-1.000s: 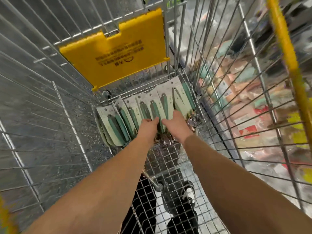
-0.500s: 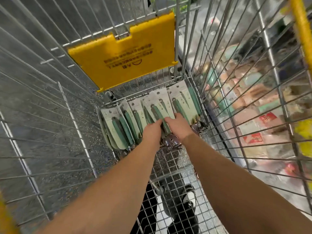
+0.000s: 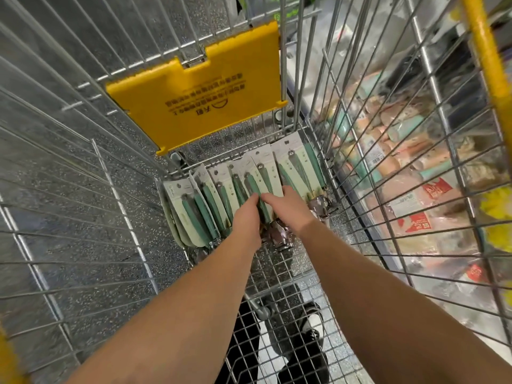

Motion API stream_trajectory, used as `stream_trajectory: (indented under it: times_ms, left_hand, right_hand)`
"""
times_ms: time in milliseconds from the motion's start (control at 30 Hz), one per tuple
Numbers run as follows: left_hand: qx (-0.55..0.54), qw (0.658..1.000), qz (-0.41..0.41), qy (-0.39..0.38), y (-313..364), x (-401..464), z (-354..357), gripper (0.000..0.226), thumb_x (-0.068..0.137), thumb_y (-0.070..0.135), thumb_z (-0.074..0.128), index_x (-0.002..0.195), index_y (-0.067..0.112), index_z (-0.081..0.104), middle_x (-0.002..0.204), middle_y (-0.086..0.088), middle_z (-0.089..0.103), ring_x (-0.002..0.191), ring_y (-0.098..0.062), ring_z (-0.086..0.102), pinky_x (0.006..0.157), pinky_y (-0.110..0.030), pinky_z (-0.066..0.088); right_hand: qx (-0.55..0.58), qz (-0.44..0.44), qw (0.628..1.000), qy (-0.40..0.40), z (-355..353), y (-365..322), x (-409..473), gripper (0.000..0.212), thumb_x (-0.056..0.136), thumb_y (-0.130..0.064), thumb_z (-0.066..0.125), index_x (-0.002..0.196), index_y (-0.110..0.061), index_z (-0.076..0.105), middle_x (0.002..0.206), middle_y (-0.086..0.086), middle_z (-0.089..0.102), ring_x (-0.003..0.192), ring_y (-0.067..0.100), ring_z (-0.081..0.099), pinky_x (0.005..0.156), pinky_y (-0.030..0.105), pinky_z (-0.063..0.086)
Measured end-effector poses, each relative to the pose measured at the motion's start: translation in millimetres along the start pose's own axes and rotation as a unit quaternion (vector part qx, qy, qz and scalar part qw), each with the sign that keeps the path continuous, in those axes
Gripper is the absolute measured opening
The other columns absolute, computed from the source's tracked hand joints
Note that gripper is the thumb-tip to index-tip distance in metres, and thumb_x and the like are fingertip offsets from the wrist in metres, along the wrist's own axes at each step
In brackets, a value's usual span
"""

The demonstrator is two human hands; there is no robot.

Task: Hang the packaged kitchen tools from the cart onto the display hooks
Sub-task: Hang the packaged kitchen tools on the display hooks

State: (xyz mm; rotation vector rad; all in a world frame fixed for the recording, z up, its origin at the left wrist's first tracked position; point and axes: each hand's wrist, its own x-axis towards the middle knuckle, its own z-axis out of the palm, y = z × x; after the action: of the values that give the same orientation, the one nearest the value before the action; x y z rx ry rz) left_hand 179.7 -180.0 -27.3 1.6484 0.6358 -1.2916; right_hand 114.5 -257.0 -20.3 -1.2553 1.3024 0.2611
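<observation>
Around the hands the cart is bright, glossy metal wire, its flap beyond them smooth matt yellow plastic, while the packaged tools under them show matt pale card backings, satin green handles and shiny metal ends nearest the wrists.

About nine packaged tools, one cart
</observation>
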Motion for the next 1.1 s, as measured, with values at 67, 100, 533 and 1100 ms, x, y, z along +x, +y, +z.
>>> stream_trajectory:
  times_ms: [67, 100, 533, 1100]
  left_hand:
    - [-0.006, 1.0, -0.006, -0.005, -3, -2, 0, 0.053, 0.089, 0.052, 0.062, 0.13, 0.02, 0.06, 0.128, -0.013, 0.063, 0.108, -0.034, 0.066, 0.091, -0.051, 0.057]
    - [0.001, 1.0, -0.002, -0.006, -3, -6, 0, 0.05, 0.09, 0.052, 0.061, 0.13, 0.021, 0.06, 0.126, -0.013, 0.064, 0.104, -0.034, 0.067, 0.09, -0.052, 0.058]
    - [0.1, 0.992, 0.059, -0.056, -20, -87, 1, 0.1, 0.058, 0.072, 0.078, 0.135, 0.024, 0.036, 0.131, -0.011, 0.056, 0.115, -0.036, 0.059, 0.099, -0.057, 0.049]
    - [-0.108, 0.957, 0.106, -0.248, -91, -322, -52, 0.038, 0.083, 0.033, 0.065, 0.111, 0.008, 0.074, 0.1, -0.015, 0.077, 0.088, -0.032, 0.072, 0.078, -0.043, 0.059]
  right_hand:
    - [0.025, 0.005, 0.999, -0.033, 0, 2, -3, 0.083, 0.092, -0.049, 0.061, 0.158, -0.018, 0.021, 0.156, 0.004, 0.038, 0.138, 0.029, 0.042, 0.11, 0.042, 0.038]
    - [0.039, 0.01, 0.998, -0.042, -1, 3, -6, 0.087, 0.089, -0.053, 0.062, 0.158, -0.021, 0.02, 0.157, 0.002, 0.036, 0.14, 0.03, 0.039, 0.113, 0.047, 0.036]
    - [0.253, -0.007, 0.967, -0.008, -26, 24, -95, 0.031, 0.098, -0.037, 0.058, 0.126, -0.028, 0.048, 0.107, -0.022, 0.054, 0.124, 0.014, 0.045, 0.109, 0.043, 0.036]
    - [0.018, -0.172, 0.985, -0.022, -93, 22, -351, 0.063, 0.088, -0.064, 0.06, 0.138, -0.03, 0.045, 0.129, -0.008, 0.061, 0.115, 0.018, 0.06, 0.105, 0.045, 0.045]
